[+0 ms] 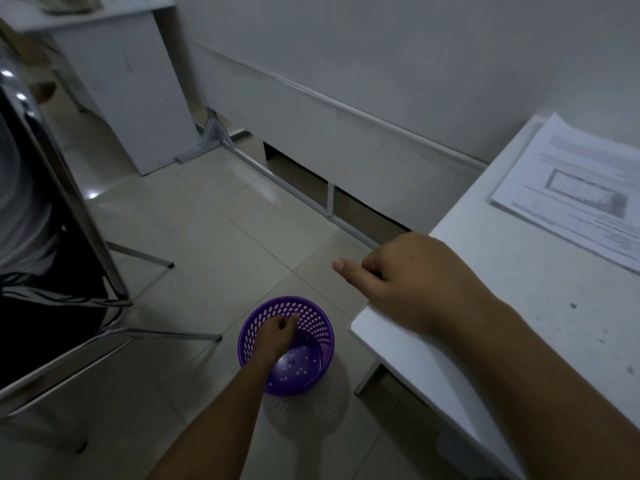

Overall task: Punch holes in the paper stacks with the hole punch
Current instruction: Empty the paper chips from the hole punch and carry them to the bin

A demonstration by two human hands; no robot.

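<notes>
I see my left hand [277, 336] down inside the purple perforated basket [313, 372] on the floor at 6 o'clock, fingers curled, and I can't tell if it holds anything; small white dots lie on the basket bottom. My right hand [412, 282] rests on the white table [519, 306] edge, fingers loosely bent, holding nothing. Paper stack [575, 188] sits at 2 o'clock on the table; print too blurred to read.

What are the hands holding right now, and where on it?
The left hand reaches into the purple basket on the floor; whether its fingers pinch anything cannot be told. The right hand rests on the table corner, holding nothing.
</notes>
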